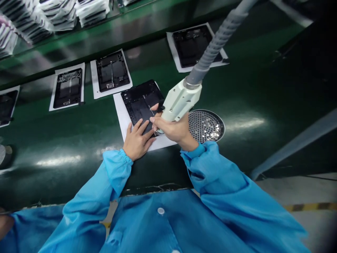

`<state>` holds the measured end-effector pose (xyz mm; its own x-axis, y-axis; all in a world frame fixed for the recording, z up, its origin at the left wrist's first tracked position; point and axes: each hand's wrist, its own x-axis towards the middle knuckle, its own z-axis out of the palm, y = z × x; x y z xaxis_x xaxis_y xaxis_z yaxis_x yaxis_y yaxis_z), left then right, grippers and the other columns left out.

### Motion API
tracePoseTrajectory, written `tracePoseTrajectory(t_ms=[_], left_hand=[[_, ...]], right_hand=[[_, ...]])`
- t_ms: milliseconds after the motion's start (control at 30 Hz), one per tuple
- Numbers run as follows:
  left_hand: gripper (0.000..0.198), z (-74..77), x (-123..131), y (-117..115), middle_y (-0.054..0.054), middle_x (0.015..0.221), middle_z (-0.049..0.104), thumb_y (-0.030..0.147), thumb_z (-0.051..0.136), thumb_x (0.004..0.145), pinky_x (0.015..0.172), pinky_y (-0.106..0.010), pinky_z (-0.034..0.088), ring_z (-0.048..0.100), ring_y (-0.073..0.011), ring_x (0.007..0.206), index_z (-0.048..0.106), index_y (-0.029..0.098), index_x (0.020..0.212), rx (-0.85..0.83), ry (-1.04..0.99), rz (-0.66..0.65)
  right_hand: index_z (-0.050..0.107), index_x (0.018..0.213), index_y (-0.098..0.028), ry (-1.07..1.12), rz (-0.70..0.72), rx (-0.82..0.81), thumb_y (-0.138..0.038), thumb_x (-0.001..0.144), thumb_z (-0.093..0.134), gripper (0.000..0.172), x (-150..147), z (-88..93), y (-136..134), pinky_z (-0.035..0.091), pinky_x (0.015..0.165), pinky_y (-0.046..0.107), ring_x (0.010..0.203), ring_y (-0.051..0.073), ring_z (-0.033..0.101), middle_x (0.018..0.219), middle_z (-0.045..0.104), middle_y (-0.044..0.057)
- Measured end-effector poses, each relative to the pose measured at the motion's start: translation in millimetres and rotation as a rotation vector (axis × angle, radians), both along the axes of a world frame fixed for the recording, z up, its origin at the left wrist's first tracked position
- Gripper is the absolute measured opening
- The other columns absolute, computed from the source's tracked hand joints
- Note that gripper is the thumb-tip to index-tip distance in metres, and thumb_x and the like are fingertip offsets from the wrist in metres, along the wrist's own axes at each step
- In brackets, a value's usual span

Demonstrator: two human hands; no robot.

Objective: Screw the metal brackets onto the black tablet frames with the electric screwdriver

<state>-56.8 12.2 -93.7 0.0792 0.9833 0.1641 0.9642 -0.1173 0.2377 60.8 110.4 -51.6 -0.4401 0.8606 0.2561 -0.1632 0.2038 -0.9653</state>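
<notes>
**The right hand (173, 130) grips a pale tool (181, 100) at the dark panel (137, 102)**

The right grip is clamped around the lower body of the pale tool, thumb on the near side. The tool's lower end is at the near right corner of the dark panel; whether its tip touches is hidden by the fingers. The left hand (137, 141) lies palm down with its grip spread apart, fingertips resting on the panel's near edge, just beside the tool.

The dark panel lies flat and slightly turned on a white sheet (120, 114), which shows along its left and near sides. From the tool's top, a ribbed grey hose (221, 38) rises toward the upper right. Just right of the right hand, a round perforated dish (223, 123) with shiny bits sits on the green tabletop (79, 135).

Farther out, three panels on sheets (113, 72) stand in a row to the left, the outermost cut off by the frame, and another panel (193, 45) lies beyond the tool. Stacked sheets (58, 14) fill the upper left. Another person's blue garment (37, 225) shows at lower left.
</notes>
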Motion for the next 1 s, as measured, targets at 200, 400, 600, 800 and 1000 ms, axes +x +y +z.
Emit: tracePoseTrajectory(t_ms=[200, 400, 600, 800, 1000], left_hand=[[0.037, -0.6, -0.1, -1.0, -0.014, 0.141, 0.052, 0.041, 0.045, 0.096, 0.108, -0.064, 0.027, 0.038, -0.0356, 0.138, 0.065, 0.024, 0.122, -0.007, 0.002, -0.009], [0.04, -2.5, 0.0, -1.6, -0.014, 0.141, 0.052, 0.042, 0.042, 0.097, 0.109, -0.064, 0.028, 0.036, -0.0354, 0.139, 0.063, 0.023, 0.125, -0.002, 0.011, -0.009], [0.037, -2.1, 0.4, -5.0, -0.016, 0.14, 0.052, 0.038, 0.043, 0.098, 0.107, -0.06, 0.032, 0.043, -0.0346, 0.135, 0.064, 0.022, 0.123, 0.045, 0.058, -0.031], [0.035, 2.8, 1.2, -37.2, -0.018, 0.136, 0.056, 0.037, 0.048, 0.096, 0.104, -0.056, 0.04, 0.05, -0.0326, 0.13, 0.066, 0.018, 0.119, 0.095, 0.097, -0.093], [0.041, 30.3, -27.1, -42.7, -0.01, 0.09, 0.075, 0.051, 0.051, 0.091, 0.075, -0.031, 0.052, 0.07, -0.0205, 0.083, 0.073, 0.017, 0.092, 0.138, -0.12, 0.489]], right_hand=[[0.058, 0.08, -0.019, -0.043, 0.039, 0.073, -0.019, 0.069, 0.066, 0.013, 2.5, -4.0, -5.2, 0.054, 0.062, 0.032, 0.051, 0.012, 0.055, 0.056, 0.057, -0.004], [0.057, 0.082, -0.017, -0.044, 0.042, 0.071, -0.019, 0.07, 0.065, 0.014, 1.5, -4.6, -9.1, 0.055, 0.064, 0.031, 0.052, 0.012, 0.056, 0.056, 0.056, -0.004], [0.06, 0.09, -0.018, 0.032, -0.036, 0.058, -0.017, 0.072, 0.066, 0.019, 10.5, 5.7, 0.7, 0.053, 0.056, 0.029, 0.046, 0.011, 0.056, 0.053, 0.058, -0.006], [0.062, 0.089, -0.02, 0.159, -0.136, 0.105, -0.012, 0.073, 0.067, 0.018, 38.2, 14.7, 14.2, 0.048, 0.049, 0.029, 0.042, 0.012, 0.054, 0.051, 0.058, -0.005], [0.061, 0.084, -0.022, 0.1, -0.183, 0.129, -0.014, 0.072, 0.07, 0.017, 46.3, 19.3, 15.9, 0.048, 0.049, 0.029, 0.042, 0.012, 0.054, 0.049, 0.057, -0.005]])
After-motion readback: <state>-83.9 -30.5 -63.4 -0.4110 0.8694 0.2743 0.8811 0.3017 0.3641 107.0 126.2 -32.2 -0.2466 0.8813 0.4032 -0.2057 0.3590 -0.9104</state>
